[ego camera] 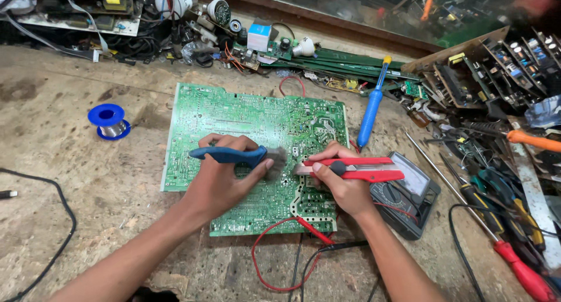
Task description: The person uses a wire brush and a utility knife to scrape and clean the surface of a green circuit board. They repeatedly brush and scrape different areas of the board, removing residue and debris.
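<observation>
The thin, stiff, fragile circuit board [245, 138], lying flat at the table centre, is best held by its edges, while a blue-handled brush [234, 156] is gripped by the left hand [219, 179] and a red utility knife [356, 169], at 3 o'clock from the brush, by the right hand [345, 188].

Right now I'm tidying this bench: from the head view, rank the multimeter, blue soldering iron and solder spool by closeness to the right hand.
1. Multimeter: beside the right hand, just to its right.
2. Blue soldering iron: above it, past the circuit board's right edge.
3. Solder spool: far left, beyond the left hand.
</observation>
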